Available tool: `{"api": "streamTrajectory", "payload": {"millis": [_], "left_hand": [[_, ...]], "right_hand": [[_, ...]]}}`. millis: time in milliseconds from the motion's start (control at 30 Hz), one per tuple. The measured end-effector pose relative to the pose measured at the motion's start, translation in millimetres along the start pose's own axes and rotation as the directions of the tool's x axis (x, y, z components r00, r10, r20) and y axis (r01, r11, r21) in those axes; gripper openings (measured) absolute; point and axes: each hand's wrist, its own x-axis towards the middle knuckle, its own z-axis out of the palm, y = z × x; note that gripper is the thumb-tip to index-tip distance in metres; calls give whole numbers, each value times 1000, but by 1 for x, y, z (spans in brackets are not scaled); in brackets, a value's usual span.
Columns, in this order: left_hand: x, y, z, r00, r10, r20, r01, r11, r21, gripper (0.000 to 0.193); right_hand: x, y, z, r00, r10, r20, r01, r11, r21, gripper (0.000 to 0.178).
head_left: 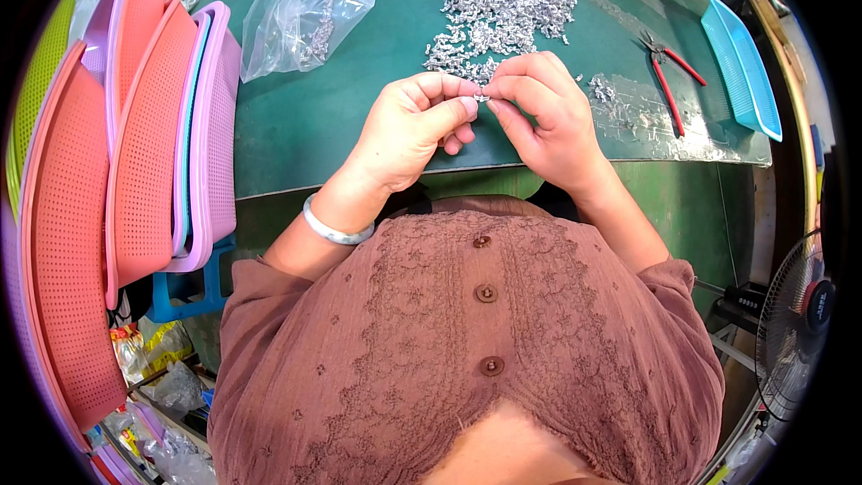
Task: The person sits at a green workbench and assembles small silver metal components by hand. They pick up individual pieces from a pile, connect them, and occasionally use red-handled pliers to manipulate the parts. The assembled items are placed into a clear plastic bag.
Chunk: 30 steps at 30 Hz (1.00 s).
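Close together over the near part of the green table, my two hands pinch a small silvery metal piece (481, 98) between thumbs and fingertips. My left hand (415, 121) has its lower fingers curled in, and a pale bangle (334, 226) circles that wrist. My right hand (549, 117) meets it from the other side, with thumb and forefinger at the piece. Just beyond my fingertips spreads a heap of small silvery metal pieces (514, 2). A smaller cluster of such pieces (603, 88) lies beside my right hand.
Red-handled pliers (666, 76) lie on the green table (395, 54) at right, near a light-blue basket (743, 67). A clear plastic bag (310, 18) with some pieces sits at left. Stacked perforated baskets (72, 242) line the left side. A fan (790, 323) stands at lower right.
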Motion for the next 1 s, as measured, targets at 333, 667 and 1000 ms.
{"api": "streamTrajectory", "payload": {"millis": [333, 667, 1000], "left_hand": [[-2, -1, 3, 999, 29, -36, -27, 998, 57, 12], [-3, -2, 5, 997, 54, -49, -49, 994, 93, 12], [-1, -2, 0, 999, 2, -40, 0, 1000, 28, 14]], "right_hand": [[2, -3, -1, 998, -61, 17, 62, 996, -62, 13], [1, -1, 1, 1000, -14, 7, 14, 1000, -3, 14], [0, 2, 2, 999, 49, 22, -50, 998, 45, 15]]}}
